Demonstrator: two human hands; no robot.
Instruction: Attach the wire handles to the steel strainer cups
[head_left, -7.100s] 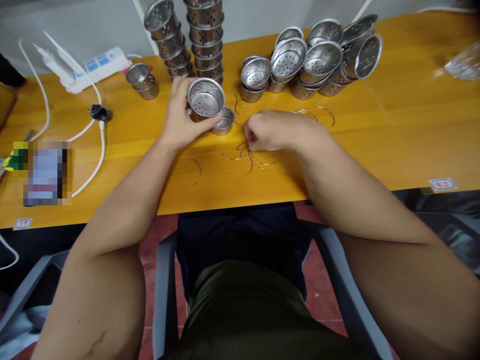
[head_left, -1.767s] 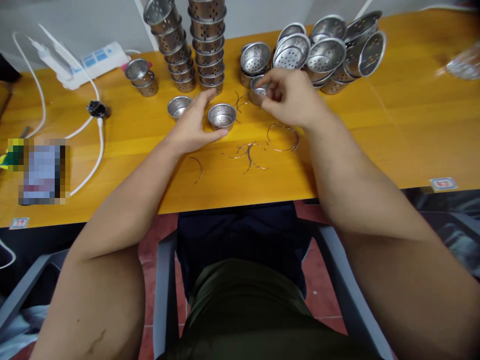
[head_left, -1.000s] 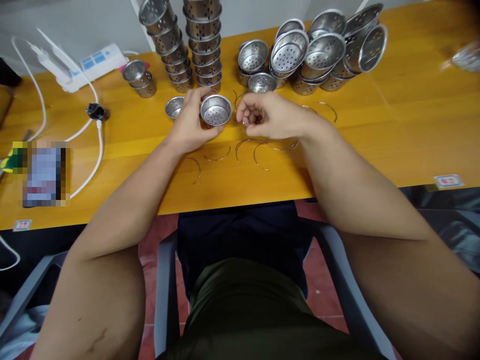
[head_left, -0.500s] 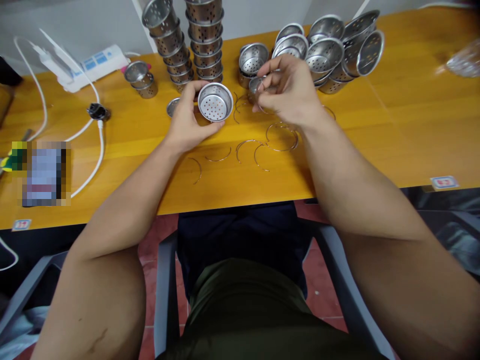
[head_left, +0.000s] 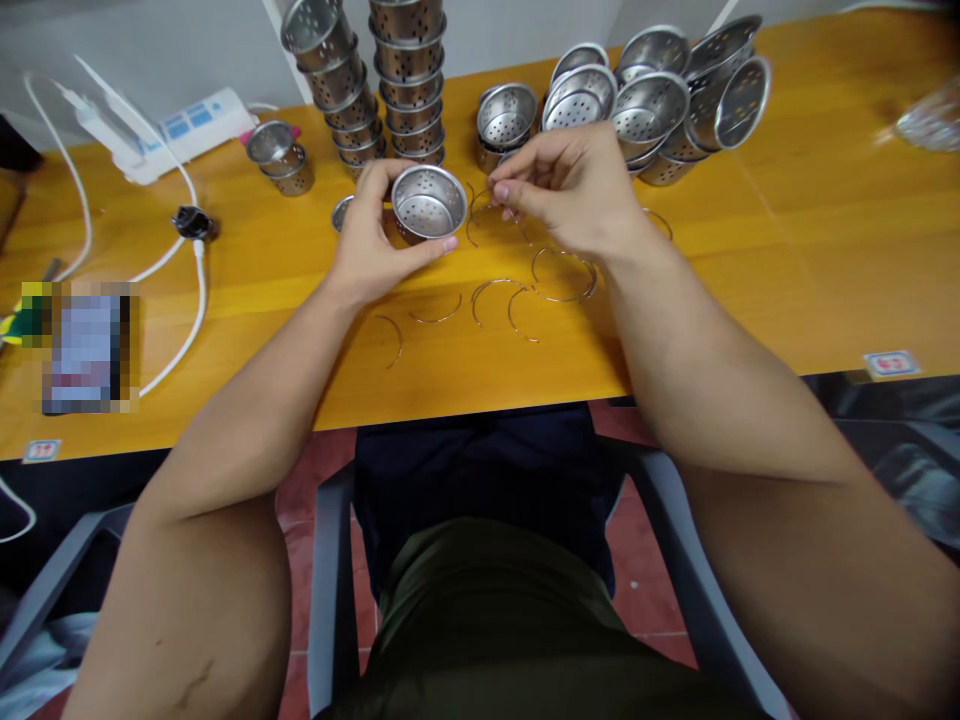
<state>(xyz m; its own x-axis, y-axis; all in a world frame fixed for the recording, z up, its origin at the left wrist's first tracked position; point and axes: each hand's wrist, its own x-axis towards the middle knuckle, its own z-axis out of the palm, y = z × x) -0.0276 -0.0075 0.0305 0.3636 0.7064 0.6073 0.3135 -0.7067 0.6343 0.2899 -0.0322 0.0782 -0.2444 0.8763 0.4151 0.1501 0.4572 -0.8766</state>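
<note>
My left hand [head_left: 367, 240] is wrapped round a perforated metal basket cup [head_left: 429, 203], its open top tilted toward me. To the right of the cup, my right hand [head_left: 581, 190] pinches with thumb and forefinger. A thin curved wire [head_left: 491, 187] shows at those fingertips, mostly hidden by them. Just below the right hand, loose curved wires [head_left: 562, 298] lie on the table, some overlapping. Several more single wires [head_left: 439, 318] are scattered nearer the front edge. A small metal cup [head_left: 341, 213] is partly covered by my left hand.
Tall stacks of perforated cups [head_left: 409, 65] stand at the back. More cups [head_left: 649, 115] are grouped at back right, and a small pair [head_left: 281, 158] at left. A power strip [head_left: 187, 130], white cable [head_left: 199, 320] and blurred phone-like object [head_left: 86, 345] occupy the left side of the wooden table [head_left: 750, 270].
My right hand has moved slightly left and down, its fingertips closer to the cup. The cup in my left hand has tilted a little, showing more of its inner wall.
</note>
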